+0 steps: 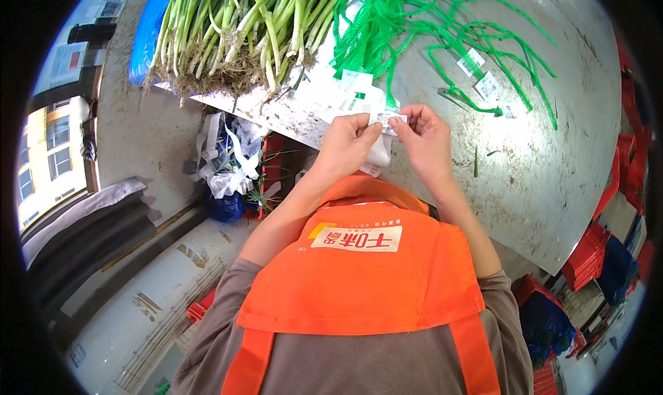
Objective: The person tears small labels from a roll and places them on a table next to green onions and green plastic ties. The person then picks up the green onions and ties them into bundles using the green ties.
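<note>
My left hand and my right hand meet over the near edge of the metal table. Between their thumbs and fingertips they pinch a small white printed label. The end of a green mesh strip reaches down to this label. Just beyond my hands lies a tangled heap of green mesh netting, with more white labels at its near end. White sheet or film material hangs below the hands, partly hidden by them.
Scallions with muddy roots lie at the far left beside blue plastic. Several labelled mesh strips spread across the metal table at right. Discarded white strips fill a container at left. Red crates stand beyond the right edge.
</note>
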Available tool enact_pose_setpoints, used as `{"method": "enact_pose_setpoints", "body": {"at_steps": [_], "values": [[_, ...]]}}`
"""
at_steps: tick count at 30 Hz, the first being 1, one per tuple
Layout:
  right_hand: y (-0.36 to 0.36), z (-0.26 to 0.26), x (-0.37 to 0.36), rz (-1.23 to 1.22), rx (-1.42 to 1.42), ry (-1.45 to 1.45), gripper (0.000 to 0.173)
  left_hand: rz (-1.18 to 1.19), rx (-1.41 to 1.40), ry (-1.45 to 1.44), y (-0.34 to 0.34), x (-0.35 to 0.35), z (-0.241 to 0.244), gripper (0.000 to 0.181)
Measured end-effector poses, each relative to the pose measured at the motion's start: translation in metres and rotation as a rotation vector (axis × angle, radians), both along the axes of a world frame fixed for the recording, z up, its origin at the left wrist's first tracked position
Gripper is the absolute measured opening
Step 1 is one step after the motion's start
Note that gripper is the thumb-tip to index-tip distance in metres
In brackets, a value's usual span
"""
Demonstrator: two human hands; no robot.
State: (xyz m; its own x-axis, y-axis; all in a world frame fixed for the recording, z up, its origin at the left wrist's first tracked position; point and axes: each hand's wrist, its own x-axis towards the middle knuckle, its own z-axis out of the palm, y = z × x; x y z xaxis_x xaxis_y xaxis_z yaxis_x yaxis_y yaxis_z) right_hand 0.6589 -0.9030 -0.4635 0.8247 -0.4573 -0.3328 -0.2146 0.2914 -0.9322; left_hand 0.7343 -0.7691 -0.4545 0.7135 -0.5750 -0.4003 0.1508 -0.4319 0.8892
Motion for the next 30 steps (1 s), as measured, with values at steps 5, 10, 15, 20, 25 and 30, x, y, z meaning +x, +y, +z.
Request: {"method": "enact_pose_setpoints", "body": {"at_steps": [5,10,15,20,25,30], "values": [[-0.028,0.006,-0.005,0.101,-0.349,0.049,0.027,-0.115,0.058,0.053,0.008,0.003,0.027,0.015],[-0.127,0.013,-0.032,-0.205,-1.198,0.245,0.066,0.146,-0.402,0.3,0.038,0.014,0.029,0.028],[-0.005,0.015,-0.003,0.332,-0.533,-0.135,0.048,0.18,-0.363,0.263,0.053,0.029,0.014,0.019],[0.061,0.014,0.007,0.265,-0.248,-0.133,0.029,0.249,-0.329,0.234,0.066,0.031,0.011,0.02],[0.063,0.014,0.007,0.307,-0.427,-0.131,0.022,0.254,-0.299,0.214,0.068,0.032,0.008,0.021],[0.066,0.01,0.003,0.229,-0.25,-0.064,0.019,0.261,-0.286,0.196,0.065,0.032,0.003,0.021]]}}
